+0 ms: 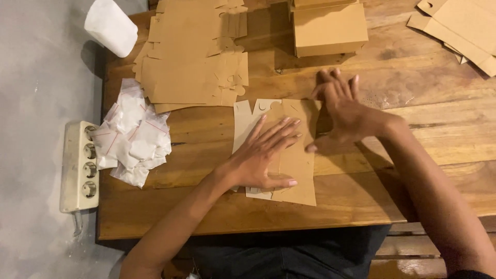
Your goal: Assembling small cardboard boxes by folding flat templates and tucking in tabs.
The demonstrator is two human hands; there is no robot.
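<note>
A flat brown cardboard box blank lies on the wooden table in front of me. My left hand presses flat on it, fingers spread and pointing up and to the right. My right hand is at the blank's upper right edge, fingers together and extended, thumb near the folded side panel. Neither hand grips anything.
A stack of flat cardboard blanks lies at the back left, folded boxes at the back centre, more blanks at the back right. Small white plastic bags are piled at the left edge. A power strip and a white roll sit on the floor.
</note>
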